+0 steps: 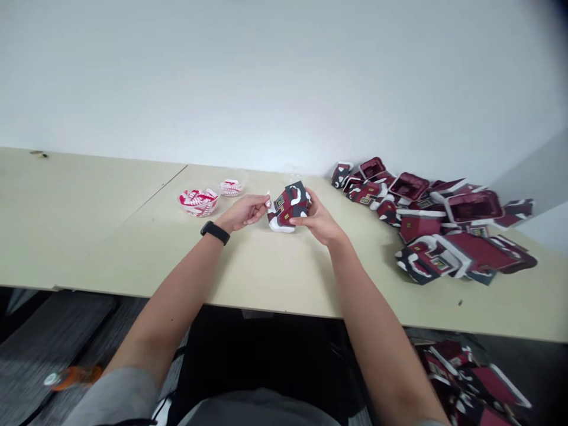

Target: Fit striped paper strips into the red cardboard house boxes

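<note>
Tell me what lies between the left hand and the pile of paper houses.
In the head view, the paper house and the right hand lie between the left hand and the pile of paper houses.

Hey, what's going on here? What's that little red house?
A person is holding a small red card house with a dark, snowy-looking roof. Their right hand grips it, and the fingers of their left hand reach its side. Red-and-white paper pieces sit on the table behind, and a pile of more card houses lies to the right.
</note>
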Demonstrator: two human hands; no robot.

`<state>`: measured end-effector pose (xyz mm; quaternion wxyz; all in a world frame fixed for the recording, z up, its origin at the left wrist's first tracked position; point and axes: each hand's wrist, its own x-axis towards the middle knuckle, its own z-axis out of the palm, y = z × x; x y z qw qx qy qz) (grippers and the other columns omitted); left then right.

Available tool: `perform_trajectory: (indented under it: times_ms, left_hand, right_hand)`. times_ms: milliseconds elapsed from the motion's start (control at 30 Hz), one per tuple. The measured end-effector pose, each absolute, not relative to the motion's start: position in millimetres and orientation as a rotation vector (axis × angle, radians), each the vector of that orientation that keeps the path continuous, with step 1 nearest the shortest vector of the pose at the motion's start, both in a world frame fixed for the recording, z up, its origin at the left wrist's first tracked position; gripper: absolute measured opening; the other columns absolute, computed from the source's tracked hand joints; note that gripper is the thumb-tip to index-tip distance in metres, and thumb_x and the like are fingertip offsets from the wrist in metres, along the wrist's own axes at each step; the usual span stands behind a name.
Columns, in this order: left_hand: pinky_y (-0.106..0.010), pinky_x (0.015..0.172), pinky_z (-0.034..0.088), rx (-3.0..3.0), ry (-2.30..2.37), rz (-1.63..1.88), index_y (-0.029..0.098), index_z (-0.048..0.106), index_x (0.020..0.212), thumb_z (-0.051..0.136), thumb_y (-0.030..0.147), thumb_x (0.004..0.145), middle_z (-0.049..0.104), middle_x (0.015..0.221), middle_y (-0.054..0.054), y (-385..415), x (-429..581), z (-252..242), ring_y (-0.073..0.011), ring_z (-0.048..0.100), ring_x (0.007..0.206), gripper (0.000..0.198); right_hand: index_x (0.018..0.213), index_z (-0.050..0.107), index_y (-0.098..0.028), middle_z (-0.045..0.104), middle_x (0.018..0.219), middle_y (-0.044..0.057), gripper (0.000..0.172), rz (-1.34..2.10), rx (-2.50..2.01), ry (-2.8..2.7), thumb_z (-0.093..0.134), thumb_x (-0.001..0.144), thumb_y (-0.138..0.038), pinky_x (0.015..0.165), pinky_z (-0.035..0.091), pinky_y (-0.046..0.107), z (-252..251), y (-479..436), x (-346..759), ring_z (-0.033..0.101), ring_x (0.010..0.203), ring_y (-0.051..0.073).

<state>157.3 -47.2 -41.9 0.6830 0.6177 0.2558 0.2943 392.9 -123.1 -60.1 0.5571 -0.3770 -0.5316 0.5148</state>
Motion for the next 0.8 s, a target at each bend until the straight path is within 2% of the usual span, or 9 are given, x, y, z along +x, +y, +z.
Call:
perform_trajectory:
  times_ms: [167, 333, 500, 800]
  left_hand:
    - [-0.02, 0.034, 0.015, 1.466, 0.599, 0.653, 0.015, 0.058, 0.072, 0.074, 0.049, 0.092, 0.05, 0.051, 0.005, -53.3, 157.3, -39.7, -0.0021, 0.031, 0.032, 0.043]
    - [-0.019, 0.035, 0.015, 1.522, 0.637, 0.602, 0.012, 0.069, 0.084, 0.078, 0.053, 0.088, 0.055, 0.053, 0.004, -56.1, 161.8, -40.6, -0.0027, 0.033, 0.033, 0.042]
    - [-0.019, 0.036, 0.019, 1.571, 0.602, 0.586, 0.014, 0.061, 0.07, 0.078, 0.057, 0.087, 0.058, 0.057, 0.001, -56.4, 165.3, -45.1, -0.0023, 0.038, 0.035, 0.049]
    - [-0.019, 0.036, 0.022, 1.574, 0.606, 0.607, 0.014, 0.06, 0.07, 0.076, 0.057, 0.089, 0.059, 0.058, 0.0, -56.5, 168.5, -48.7, -0.003, 0.04, 0.036, 0.049]
  right_hand:
    - [0.147, 0.044, -0.036, 0.066, 0.137, 0.004, 0.113, 1.21, -0.899, -1.259, 0.101, 0.05, -0.026, 0.118, 0.049, 0.052, -61.6, -121.6, 390.7, 0.065, 0.125, 0.03]
    - [0.151, 0.04, -0.036, 0.064, 0.138, 0.005, 0.117, 1.124, -0.952, -1.324, 0.1, 0.05, -0.029, 0.116, 0.049, 0.052, -61.3, -121.3, 389.2, 0.063, 0.127, 0.03]
    - [0.154, 0.039, -0.036, 0.06, 0.145, 0.009, 0.118, 1.063, -1.01, -1.429, 0.1, 0.052, -0.035, 0.111, 0.052, 0.05, -56.0, -127.1, 384.2, 0.06, 0.131, 0.032]
    - [0.151, 0.04, -0.035, 0.061, 0.142, 0.008, 0.114, 1.035, -0.998, -1.472, 0.099, 0.054, -0.034, 0.109, 0.052, 0.05, -53.2, -130.0, 380.3, 0.058, 0.133, 0.033]
